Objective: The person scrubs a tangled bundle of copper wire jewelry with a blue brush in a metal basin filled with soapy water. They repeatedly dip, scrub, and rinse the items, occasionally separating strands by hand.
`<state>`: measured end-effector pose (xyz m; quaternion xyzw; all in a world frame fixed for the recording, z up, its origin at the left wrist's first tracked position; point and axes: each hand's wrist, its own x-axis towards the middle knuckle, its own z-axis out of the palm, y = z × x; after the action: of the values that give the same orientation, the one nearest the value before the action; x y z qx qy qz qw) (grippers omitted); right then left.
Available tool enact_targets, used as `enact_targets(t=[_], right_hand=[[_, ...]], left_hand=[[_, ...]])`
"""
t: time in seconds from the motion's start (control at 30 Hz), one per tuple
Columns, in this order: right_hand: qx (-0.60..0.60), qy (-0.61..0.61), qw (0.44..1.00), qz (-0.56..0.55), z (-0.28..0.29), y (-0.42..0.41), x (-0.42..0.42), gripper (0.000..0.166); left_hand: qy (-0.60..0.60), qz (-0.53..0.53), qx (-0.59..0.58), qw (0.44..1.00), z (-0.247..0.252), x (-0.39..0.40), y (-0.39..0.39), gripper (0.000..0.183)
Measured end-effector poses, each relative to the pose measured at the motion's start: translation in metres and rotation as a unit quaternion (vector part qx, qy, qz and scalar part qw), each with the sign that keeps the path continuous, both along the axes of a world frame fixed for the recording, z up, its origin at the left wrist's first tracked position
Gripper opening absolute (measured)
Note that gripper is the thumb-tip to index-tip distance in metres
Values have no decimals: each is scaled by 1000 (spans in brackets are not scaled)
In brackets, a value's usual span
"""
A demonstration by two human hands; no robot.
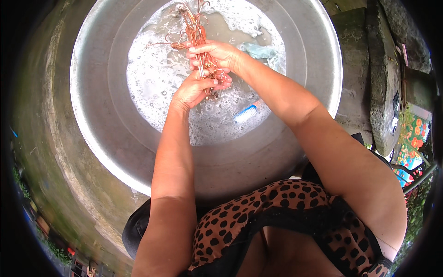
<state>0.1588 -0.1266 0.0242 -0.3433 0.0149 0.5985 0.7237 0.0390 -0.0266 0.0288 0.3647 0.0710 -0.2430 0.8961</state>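
Both hands grip a bundle of thin, copper-coloured metal pieces (196,31), some ending in curled wires, above a large round metal basin (93,83). My left hand (199,85) is closed around the lower end of the bundle. Higher up, my right hand (216,55) holds its middle. Foamy, greyish water (148,86) fills the basin's bottom. A blue brush with white bristles (246,113) lies in the suds below and right of the hands. To the right of my right hand, a pale green cloth or piece of plastic (259,51) is partly in the water. The bundle's exact kind is unclear.
Stained concrete ground (100,194) surrounds the basin. Rough concrete slabs (382,79) stand close to its right side. Farther right are metal bars and a brightly coloured floral cloth or sheet (415,138). Plants show at the lower left rim.
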Motion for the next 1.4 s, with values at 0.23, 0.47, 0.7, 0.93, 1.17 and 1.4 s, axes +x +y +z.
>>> enact_targets(t=[0.23, 0.47, 0.7, 0.93, 1.17, 1.4], right_hand=[[-65, -131, 989, -13, 11, 12, 5, 36], [-5, -151, 987, 60, 18, 21, 3, 22], [-31, -226, 972, 57, 21, 17, 11, 25], [-105, -202, 974, 13, 14, 18, 15, 32], [-143, -152, 977, -41, 7, 18, 10, 28], [-221, -161, 962, -4, 23, 27, 12, 37]], left_hand=[[-14, 3, -143, 990, 2, 0, 5, 43], [-62, 59, -1, 996, 0, 0, 24, 50], [-64, 136, 9, 989, 5, 6, 37, 46], [-84, 70, 53, 993, 9, 1, 24, 78], [-76, 93, 122, 985, 4, 2, 6, 66], [-59, 150, 120, 980, 7, 5, 8, 41]])
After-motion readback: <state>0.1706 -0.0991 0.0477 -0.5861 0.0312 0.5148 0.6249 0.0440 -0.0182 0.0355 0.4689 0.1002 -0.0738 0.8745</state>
